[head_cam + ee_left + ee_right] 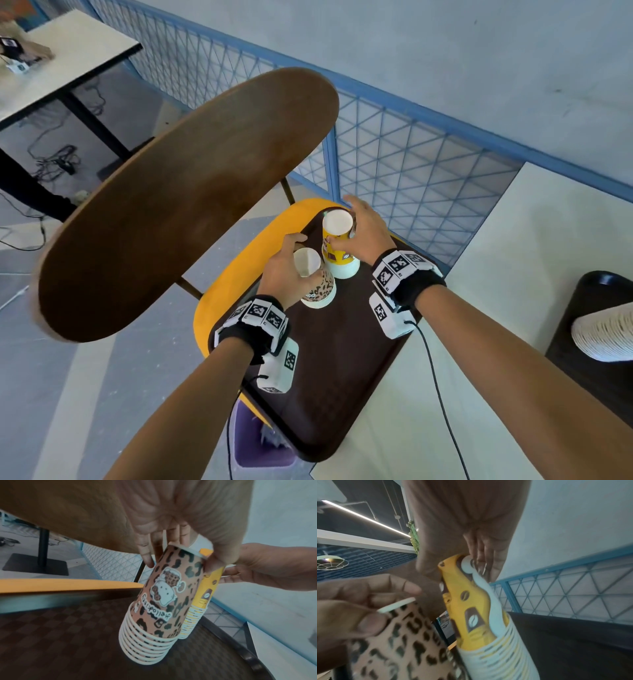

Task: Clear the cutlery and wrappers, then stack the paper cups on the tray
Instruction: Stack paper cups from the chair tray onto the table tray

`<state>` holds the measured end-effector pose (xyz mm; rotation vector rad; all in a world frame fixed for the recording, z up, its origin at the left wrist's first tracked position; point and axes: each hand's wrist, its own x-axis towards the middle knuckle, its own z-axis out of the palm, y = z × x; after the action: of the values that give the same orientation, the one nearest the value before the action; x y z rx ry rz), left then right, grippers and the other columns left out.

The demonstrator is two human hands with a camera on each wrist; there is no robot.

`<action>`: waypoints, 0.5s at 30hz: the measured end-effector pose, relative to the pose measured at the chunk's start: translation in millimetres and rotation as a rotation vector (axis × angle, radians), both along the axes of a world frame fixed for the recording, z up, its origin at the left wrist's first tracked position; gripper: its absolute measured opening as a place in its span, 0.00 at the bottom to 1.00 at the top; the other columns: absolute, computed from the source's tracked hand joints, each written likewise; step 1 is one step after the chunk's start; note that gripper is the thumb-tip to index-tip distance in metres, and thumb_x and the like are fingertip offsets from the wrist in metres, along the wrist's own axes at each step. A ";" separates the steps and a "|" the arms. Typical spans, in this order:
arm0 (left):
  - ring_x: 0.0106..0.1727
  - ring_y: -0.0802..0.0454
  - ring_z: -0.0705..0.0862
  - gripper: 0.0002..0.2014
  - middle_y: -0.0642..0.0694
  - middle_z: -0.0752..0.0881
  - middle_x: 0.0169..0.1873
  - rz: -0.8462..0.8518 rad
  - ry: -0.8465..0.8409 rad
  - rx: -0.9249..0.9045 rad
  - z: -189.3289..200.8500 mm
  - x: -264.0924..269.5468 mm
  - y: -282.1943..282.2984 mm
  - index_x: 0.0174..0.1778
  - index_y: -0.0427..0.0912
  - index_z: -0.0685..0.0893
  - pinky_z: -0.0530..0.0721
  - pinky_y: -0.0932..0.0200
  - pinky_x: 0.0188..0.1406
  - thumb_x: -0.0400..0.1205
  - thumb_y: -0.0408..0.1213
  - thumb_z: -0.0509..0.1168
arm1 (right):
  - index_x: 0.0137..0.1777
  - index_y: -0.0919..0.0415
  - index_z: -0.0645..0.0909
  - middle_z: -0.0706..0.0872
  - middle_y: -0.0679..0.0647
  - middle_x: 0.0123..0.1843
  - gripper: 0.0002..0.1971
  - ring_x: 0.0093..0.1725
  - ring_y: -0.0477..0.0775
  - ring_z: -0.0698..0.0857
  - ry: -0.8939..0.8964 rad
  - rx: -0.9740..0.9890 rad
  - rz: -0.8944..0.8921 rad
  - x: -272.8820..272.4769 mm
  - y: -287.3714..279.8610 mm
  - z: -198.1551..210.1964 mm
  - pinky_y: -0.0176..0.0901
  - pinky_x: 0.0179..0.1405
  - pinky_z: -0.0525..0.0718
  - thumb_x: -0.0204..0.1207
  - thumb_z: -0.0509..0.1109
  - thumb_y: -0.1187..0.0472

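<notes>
From the head view, both hands are working the far end of the brown tray (342, 394): the left hand (286, 270) is gripping the leopard cup stack (320, 291), the right hand (364, 233) the yellow cup stack (339, 253).

Left wrist: the fingers (145, 553) are curling round the top leopard cup, rims down on the tray, touching the yellow one.

Right wrist: the fingers (488, 555) are clasping the yellow top. Stacking looks under way; merging them next needs a straight lift. A blue mesh railing (565, 588) is running behind.
</notes>
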<state>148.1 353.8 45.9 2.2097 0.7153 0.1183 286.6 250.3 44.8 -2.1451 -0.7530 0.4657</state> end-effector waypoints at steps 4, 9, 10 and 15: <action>0.56 0.49 0.80 0.40 0.50 0.79 0.54 0.087 -0.054 -0.117 -15.4 -14.2 -7.9 0.71 0.54 0.64 0.81 0.51 0.58 0.66 0.39 0.77 | 0.55 0.62 0.81 0.79 0.61 0.56 0.27 0.57 0.58 0.80 0.012 -0.113 0.096 -4.2 -21.4 -3.2 0.42 0.50 0.75 0.58 0.82 0.54; 0.57 0.58 0.76 0.43 0.56 0.77 0.53 0.242 -0.120 -0.251 -36.8 -17.7 -20.4 0.73 0.51 0.64 0.74 0.60 0.61 0.65 0.36 0.79 | 0.57 0.57 0.76 0.79 0.55 0.57 0.31 0.57 0.54 0.80 0.142 -0.037 -0.068 -18.7 -40.4 -32.2 0.49 0.61 0.79 0.55 0.84 0.51; 0.57 0.57 0.78 0.40 0.56 0.79 0.51 0.264 -0.127 -0.273 -41.4 -17.6 -22.1 0.70 0.50 0.68 0.76 0.61 0.58 0.65 0.36 0.80 | 0.56 0.55 0.76 0.81 0.53 0.56 0.31 0.56 0.53 0.81 0.192 -0.011 -0.089 -22.5 -42.8 -37.5 0.50 0.61 0.80 0.54 0.84 0.52; 0.56 0.49 0.83 0.32 0.49 0.83 0.50 0.300 -0.116 -0.335 -57.8 -15.3 -23.2 0.59 0.45 0.74 0.81 0.56 0.55 0.62 0.33 0.81 | 0.55 0.53 0.75 0.83 0.50 0.54 0.33 0.55 0.50 0.83 0.208 0.003 -0.114 -36.4 -50.5 -52.5 0.49 0.59 0.82 0.50 0.85 0.48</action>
<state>132.8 330.5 -11.9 1.7553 0.9256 0.2556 250.2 199.8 -7.7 -2.0847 -0.5120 0.6155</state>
